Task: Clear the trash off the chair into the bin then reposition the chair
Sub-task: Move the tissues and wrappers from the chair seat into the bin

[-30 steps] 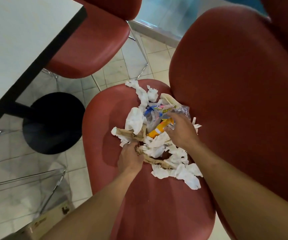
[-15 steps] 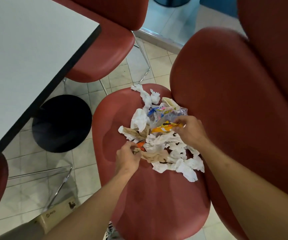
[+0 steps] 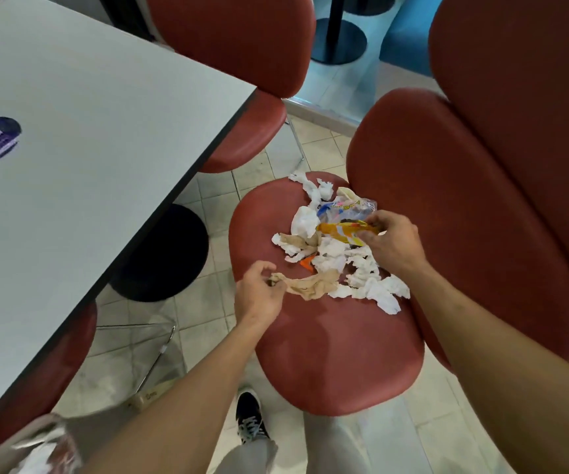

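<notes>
A red chair stands before me with a heap of trash on its seat: crumpled white tissues, a clear printed plastic bag and a small orange scrap. My left hand pinches the end of a brown paper napkin at the seat's left edge. My right hand grips a yellow-orange wrapper, lifted slightly above the heap. No bin is clearly in view.
A grey table with a black pedestal base stands to the left. Another red chair sits behind it, and a third chair back rises on the right. My shoe is on the tiled floor below.
My left hand has pulled the brown napkin leftward out of the heap. My right hand has lifted the yellow-orange wrapper. The camera has drawn back and up.
</notes>
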The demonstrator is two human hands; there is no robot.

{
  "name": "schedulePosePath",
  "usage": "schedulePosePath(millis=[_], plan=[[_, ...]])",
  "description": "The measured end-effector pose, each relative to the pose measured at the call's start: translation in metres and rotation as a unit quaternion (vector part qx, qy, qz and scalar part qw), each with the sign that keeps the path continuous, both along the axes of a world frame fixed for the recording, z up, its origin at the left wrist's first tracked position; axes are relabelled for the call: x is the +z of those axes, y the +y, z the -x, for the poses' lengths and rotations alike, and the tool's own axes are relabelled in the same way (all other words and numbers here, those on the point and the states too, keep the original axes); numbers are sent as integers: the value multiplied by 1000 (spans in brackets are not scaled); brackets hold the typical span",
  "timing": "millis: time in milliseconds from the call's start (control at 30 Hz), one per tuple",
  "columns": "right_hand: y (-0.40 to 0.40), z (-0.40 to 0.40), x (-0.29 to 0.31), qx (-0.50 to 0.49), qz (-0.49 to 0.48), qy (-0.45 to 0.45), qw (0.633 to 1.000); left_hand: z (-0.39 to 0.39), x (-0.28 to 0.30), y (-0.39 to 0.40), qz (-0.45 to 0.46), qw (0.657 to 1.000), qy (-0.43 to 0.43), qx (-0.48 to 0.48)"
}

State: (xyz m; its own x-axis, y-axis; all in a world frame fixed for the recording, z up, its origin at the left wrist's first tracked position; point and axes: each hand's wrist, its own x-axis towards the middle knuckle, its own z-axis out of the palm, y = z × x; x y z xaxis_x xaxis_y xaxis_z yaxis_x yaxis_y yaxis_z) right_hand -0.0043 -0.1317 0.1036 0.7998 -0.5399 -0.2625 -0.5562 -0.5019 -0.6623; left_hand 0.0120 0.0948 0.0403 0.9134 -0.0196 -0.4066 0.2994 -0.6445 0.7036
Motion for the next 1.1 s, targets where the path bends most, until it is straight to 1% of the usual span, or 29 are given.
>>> schedulePosePath(millis=[133, 233, 433, 567, 700, 833, 1000, 1100], plan=[[46, 32, 15, -9, -27, -11, 1000, 27, 16, 44, 5, 1000, 1, -1], [81, 57, 18, -10, -54, -3, 998, 47, 25, 75, 3, 1000, 1, 4], [132, 92, 15, 9, -88, 14, 996, 86, 32, 119, -15, 999, 2, 34], [157, 108, 14, 39, -105, 21, 993, 109, 31, 143, -18, 997, -1, 76], [179, 118, 13, 65, -113, 17, 991, 131, 28, 167, -1, 994, 7, 113], [210, 123, 11, 89, -111, 33, 989, 147, 25, 206, -5, 988, 14, 156], [269, 117, 10, 129, -110, 38, 985, 156, 25, 277, -11, 979, 23, 204], [314, 111, 9, 146, -110, 46, 982, 158, 25, 334, -26, 972, 30, 231]])
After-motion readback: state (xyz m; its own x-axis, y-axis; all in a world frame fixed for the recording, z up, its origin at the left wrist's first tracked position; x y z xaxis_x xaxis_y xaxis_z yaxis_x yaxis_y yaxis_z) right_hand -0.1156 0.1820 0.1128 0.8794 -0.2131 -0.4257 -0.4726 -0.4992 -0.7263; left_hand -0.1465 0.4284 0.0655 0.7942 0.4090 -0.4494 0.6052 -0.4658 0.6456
